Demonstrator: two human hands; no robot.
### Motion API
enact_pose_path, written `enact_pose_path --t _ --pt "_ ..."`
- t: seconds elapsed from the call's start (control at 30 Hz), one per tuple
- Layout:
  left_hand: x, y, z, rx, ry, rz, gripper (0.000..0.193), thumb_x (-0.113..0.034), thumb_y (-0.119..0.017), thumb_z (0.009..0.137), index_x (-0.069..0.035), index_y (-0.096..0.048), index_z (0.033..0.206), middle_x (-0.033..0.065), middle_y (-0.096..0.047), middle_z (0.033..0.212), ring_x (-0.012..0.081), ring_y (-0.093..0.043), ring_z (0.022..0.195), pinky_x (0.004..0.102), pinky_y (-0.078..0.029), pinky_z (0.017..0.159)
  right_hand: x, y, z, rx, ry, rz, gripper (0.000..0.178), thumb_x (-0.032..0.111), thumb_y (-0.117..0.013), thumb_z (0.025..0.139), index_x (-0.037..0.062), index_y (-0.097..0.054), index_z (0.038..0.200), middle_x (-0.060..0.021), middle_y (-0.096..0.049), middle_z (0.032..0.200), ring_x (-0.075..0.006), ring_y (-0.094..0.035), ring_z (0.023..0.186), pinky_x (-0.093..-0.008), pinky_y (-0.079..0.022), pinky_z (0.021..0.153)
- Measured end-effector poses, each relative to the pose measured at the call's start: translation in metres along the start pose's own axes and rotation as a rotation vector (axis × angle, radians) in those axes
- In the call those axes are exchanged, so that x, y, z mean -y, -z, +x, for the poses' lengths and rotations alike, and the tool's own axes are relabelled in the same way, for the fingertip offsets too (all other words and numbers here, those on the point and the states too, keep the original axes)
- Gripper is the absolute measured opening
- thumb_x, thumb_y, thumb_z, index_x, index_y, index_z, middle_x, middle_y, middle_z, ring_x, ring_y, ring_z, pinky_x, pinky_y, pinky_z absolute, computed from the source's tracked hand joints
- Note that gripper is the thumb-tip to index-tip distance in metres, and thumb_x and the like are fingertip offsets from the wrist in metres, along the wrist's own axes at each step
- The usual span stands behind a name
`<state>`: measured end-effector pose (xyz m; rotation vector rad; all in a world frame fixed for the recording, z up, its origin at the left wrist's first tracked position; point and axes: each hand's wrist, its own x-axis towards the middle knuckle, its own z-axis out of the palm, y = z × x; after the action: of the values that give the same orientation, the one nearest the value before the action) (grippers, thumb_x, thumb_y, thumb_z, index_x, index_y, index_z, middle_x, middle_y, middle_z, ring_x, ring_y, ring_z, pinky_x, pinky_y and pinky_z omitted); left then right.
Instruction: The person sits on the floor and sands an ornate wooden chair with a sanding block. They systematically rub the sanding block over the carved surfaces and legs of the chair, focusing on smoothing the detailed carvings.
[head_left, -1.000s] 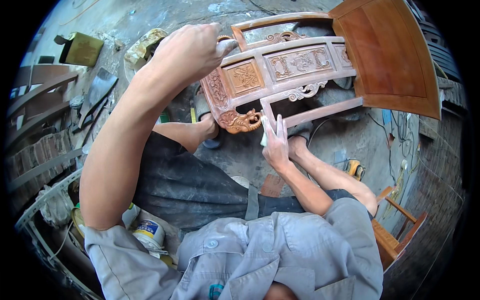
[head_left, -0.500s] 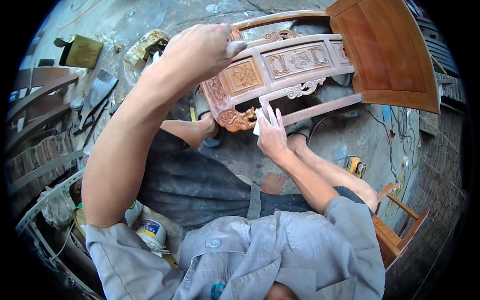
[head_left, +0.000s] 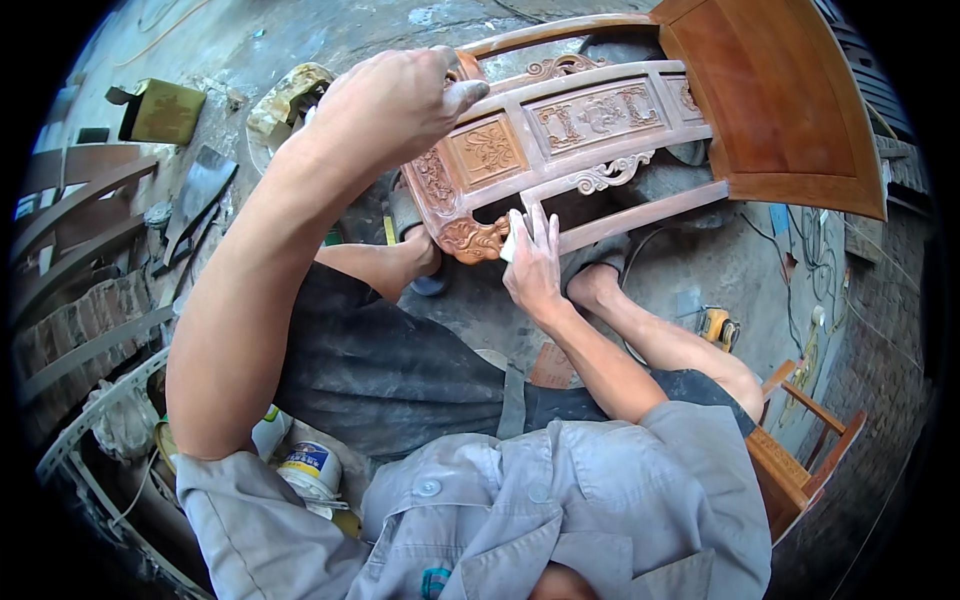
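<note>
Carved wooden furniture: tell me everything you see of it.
The carved wooden furniture has pale, dusty-looking rails, relief panels, pierced scrollwork, an orange carved corner and a smooth brown board at right. It seems tipped sideways above the grey floor. The left hand seems to grip its far corner; the right hand holds a whitish pad at its near edge.

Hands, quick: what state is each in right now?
Left hand: at the carved wooden frame, fingers mostly hidden; grip cannot be told.
Right hand: holding a white pad at the frame.
</note>
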<state>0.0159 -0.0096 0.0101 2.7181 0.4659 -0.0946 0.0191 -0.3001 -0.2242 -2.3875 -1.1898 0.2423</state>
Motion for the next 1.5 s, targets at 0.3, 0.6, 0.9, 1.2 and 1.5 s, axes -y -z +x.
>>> enact_pose_path --t 0.3,0.6,0.9,1.2,1.5 --pt "0.005 -0.004 -0.001 0.016 0.005 0.023 0.053 -0.048 -0.06 0.105 -0.001 -0.067 0.128 0.03 -0.073 0.108 0.0472 -0.07 0.104 0.052 -0.056 0.089 -0.007 0.012 0.001 0.109 0.122 -0.089 0.064 0.0 -0.063 0.082 -0.0047 -0.053 0.144 -0.0291 -0.063 0.137 -0.0489 -0.039 0.149 -0.0662 -0.02 0.126" --pt "0.009 -0.007 0.0 -0.004 -0.032 0.025 0.053 -0.049 -0.061 0.105 -0.002 -0.068 0.128 0.0294 -0.073 0.108 0.0467 -0.07 0.104 0.0524 -0.056 0.088 -0.009 0.018 0.0 0.134 0.232 -0.123 0.056 0.005 -0.059 0.086 -0.0069 -0.056 0.14 -0.0262 -0.067 0.134 -0.0483 -0.042 0.147 -0.0612 -0.022 0.127" --pt "0.005 -0.001 -0.001 0.056 0.036 0.031 0.055 -0.049 -0.061 0.105 -0.001 -0.067 0.131 0.0298 -0.073 0.109 0.0464 -0.07 0.104 0.052 -0.055 0.089 0.001 0.016 0.006 0.192 0.257 -0.142 0.051 0.007 -0.058 0.087 -0.0101 -0.059 0.136 -0.0266 -0.07 0.128 -0.044 -0.048 0.144 -0.0585 -0.023 0.128" --pt "0.01 -0.001 -0.001 0.071 0.059 0.036 0.054 -0.047 -0.06 0.106 -0.001 -0.066 0.133 0.0292 -0.073 0.113 0.0457 -0.07 0.108 0.0512 -0.055 0.092 0.008 0.012 0.0 0.136 0.076 0.057 0.058 0.004 -0.06 0.084 -0.0074 -0.053 0.14 -0.0311 -0.069 0.121 -0.0448 -0.062 0.124 -0.0538 -0.047 0.109" --pt "0.005 0.007 -0.003 0.071 0.059 0.051 0.055 -0.048 -0.06 0.105 -0.002 -0.066 0.135 0.0293 -0.073 0.116 0.0446 -0.07 0.11 0.0499 -0.056 0.094 0.046 0.004 0.006 0.381 -0.35 0.23 0.065 0.001 -0.054 0.088 0.0003 -0.039 0.151 -0.0344 -0.071 0.102 -0.0538 -0.07 0.091 -0.0607 -0.055 0.081"
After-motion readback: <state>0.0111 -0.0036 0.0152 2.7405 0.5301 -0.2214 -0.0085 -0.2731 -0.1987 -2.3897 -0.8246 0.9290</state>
